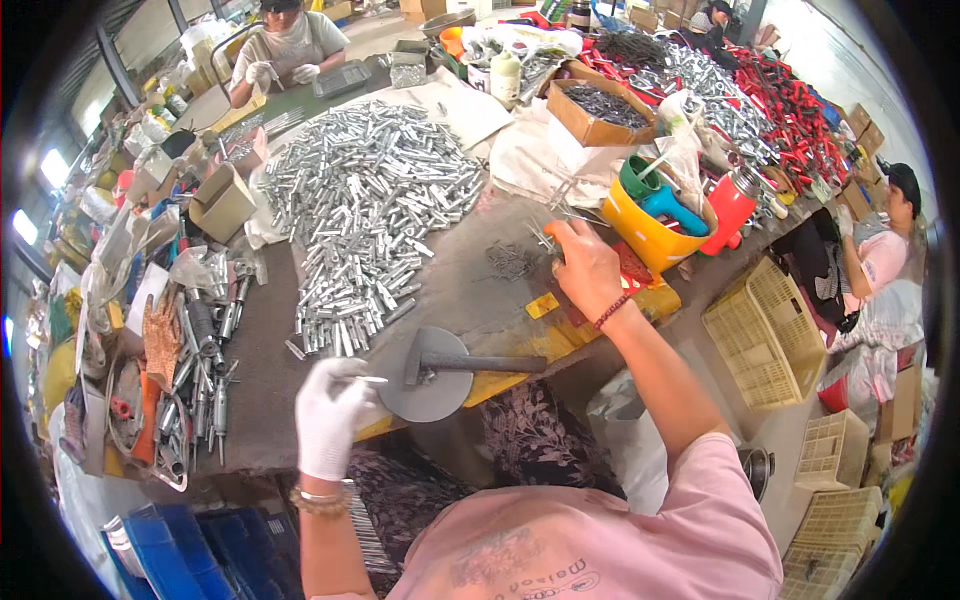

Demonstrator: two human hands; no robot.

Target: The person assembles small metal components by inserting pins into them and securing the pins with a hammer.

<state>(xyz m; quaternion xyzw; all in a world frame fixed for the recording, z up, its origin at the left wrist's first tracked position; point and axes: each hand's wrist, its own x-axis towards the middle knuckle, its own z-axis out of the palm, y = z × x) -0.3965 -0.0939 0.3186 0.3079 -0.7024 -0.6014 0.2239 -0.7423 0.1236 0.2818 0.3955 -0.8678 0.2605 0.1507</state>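
My left hand [333, 415], in a white glove, pinches a small pale metal rod [375, 380] just left of a round grey plate [426, 390]. On that plate lies a hammer [480, 362], its dark handle pointing right. My bare right hand [588, 272] reaches over the table's right side, fingers bent together, with orange on the fingertips. Thin metal bits show by those fingertips, but what they grip is too small to make out. Close by on the left is a small heap of dark pins [511, 260]. A large pile of silver metal sleeves [370, 190] spreads beyond the plate.
A yellow container [655, 235] with a blue-handled tool stands beside a red bottle [732, 205]. Behind sits a cardboard box [600, 105] of dark parts. Tools and an orange glove [162, 335] crowd the left edge. Co-workers sit across and to the right, near a yellow crate [765, 335].
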